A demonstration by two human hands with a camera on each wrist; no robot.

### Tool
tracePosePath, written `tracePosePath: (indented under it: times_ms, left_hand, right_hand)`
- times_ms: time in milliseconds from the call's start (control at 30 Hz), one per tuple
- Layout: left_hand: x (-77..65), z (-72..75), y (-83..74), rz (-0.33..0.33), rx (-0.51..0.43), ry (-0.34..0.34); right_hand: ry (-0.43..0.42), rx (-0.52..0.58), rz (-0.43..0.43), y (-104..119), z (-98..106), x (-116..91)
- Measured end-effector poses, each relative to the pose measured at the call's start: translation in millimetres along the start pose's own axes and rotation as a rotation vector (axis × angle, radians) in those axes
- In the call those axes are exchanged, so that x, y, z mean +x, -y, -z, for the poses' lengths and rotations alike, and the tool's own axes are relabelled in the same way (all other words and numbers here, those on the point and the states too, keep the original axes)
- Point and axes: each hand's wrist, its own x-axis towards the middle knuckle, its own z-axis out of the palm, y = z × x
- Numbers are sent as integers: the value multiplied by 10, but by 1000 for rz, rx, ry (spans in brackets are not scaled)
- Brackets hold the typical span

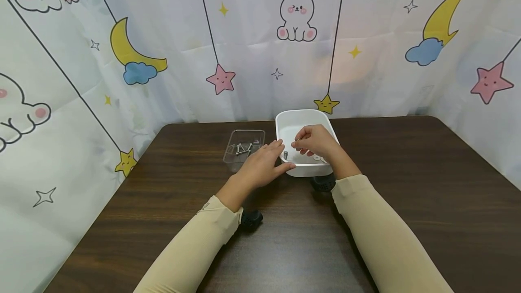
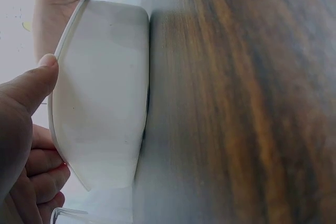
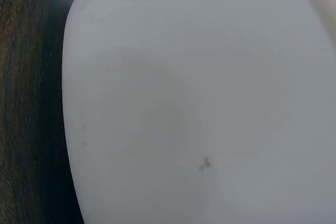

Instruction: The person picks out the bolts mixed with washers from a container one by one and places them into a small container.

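A white rectangular tub [image 1: 309,171] stands near the table's far edge. My left hand [image 1: 262,162] rests on its left front rim, fingers extended and thumb at the front edge. In the left wrist view, the thumb [image 2: 37,82] touches the rim. My right hand [image 1: 317,141] is inside the tub, thumb and forefinger pinching something too small to identify. Below and left of those fingertips a metal bolt [image 1: 286,155] stands in the tub. A pale ring-shaped piece [image 1: 316,158] lies under the right hand. The right wrist view shows only the tub's outer wall [image 3: 184,87].
Left of the tub, a clear plastic box [image 1: 229,157] holds several metal bolts [image 1: 244,149]. Both stand on a dark wood table [image 1: 171,193]. A printed curtain [image 1: 252,35] hangs behind the table. Black wrist devices [image 1: 251,218] sit under both sleeves.
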Motion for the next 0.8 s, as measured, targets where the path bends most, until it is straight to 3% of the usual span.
tracePosePath:
  times_ms: [333,800]
  left_hand:
    - [-6,0,15,8,-3,-11]
    - [-21,-3,72,23,-15,-39]
  right_hand:
    - [35,45,-3,-5,-2,15]
    - [-53,27,71,67,-16,-25]
